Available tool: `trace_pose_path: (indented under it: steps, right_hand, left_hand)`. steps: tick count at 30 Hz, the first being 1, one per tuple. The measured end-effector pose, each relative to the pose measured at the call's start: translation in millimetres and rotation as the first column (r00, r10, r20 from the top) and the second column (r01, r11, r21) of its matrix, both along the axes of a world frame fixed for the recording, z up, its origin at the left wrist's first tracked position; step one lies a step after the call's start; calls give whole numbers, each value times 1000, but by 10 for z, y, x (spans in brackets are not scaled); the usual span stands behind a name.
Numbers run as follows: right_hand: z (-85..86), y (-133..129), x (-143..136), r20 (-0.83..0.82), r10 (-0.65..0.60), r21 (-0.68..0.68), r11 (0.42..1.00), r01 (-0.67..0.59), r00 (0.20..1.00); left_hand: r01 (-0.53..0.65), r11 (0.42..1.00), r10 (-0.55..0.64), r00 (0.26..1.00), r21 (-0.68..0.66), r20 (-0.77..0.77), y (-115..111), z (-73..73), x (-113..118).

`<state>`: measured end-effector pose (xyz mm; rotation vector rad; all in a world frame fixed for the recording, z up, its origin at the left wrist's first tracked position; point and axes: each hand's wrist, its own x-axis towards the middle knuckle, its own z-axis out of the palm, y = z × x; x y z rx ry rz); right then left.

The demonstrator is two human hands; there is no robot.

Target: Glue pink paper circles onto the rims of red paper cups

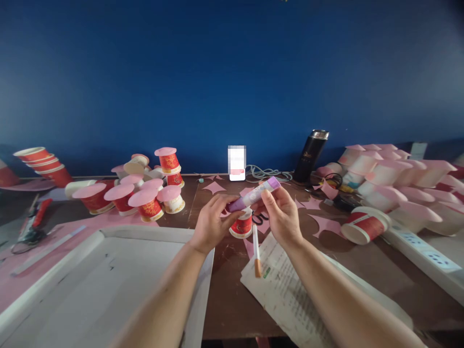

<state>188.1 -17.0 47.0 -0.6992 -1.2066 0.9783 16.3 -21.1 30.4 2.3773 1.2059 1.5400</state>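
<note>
A purple and white glue stick [253, 195] is held tilted between my two hands above the table. My left hand [215, 220] pinches its dark purple end. Around the lighter purple end my right hand [282, 212] is closed, thumb on the barrel. Just below the hands stands a red paper cup [241, 227], its upper part partly hidden by the fingers. A marker with a brown end [256, 251] lies beside this cup, touching a printed paper sheet [286, 295].
Red cups with pink paper discs [145, 198] stand on the left, behind a white tray [145, 237]. Cups with pink tops [398, 179] crowd the right near a power strip [427, 251]. A black flask [311, 157] and a lit phone [237, 164] stand behind.
</note>
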Motion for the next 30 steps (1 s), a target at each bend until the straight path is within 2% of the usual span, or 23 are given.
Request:
trace_pose_path:
  steps: [14,21,30]
  right_hand:
    - [-51,49,60,-102,118,-92,988,-127,988]
    - [-27,39,63,-47,151,-81,985,-155,987]
    - [-31,45,58,-74,193,-62,978,-198,978]
  left_hand:
    - [21,999,-20,998,-26,60,-10,11,5]
    - [24,999,-22,997,-23,80,-25,30,25]
    - [-2,1000,2,997,-3,81,-44,32,26]
